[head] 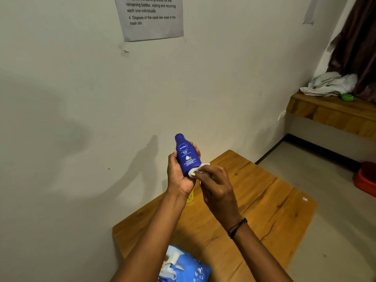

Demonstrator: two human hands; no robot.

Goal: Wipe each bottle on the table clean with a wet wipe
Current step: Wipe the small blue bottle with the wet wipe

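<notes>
While gripped upright at frame ctr, cap end up: blue Nivea bottle (186,155), label facing camera, lifted above tabletop (264,200).
Left hand (179,174): wrapped round bottle's lower body from behind, fingers curled at far side, thumb at near-left edge.
Right hand (215,188): just right of and below bottle, fingers pressed together, pinching white wet wipe (196,169) against bottle's bottom-right corner. Thin dark band (237,227) at right wrist.
Wet wipe: bunched, partly hidden under fingers, touching bottle base.
Tabletop: wooden, lower ctr to lower right of frame, set against wall.
Blue wipes pkt (183,265): bottom ctr, lying on tabletop's near-left part, partly cut by frame edge, flap lifted.
Yellow item (190,197): small bit seen below left wrist, mostly hidden; cannot tell what.
Printed sheet (150,17): top ctr, taped to wall, numbered text.
Wooden shelf (329,112): right of frame, w/ crumpled white cloth (329,83) and green item (348,97) on top.
Dark curtain (358,41): upper right.
Red-orange container (366,180): right edge, on floor.
</notes>
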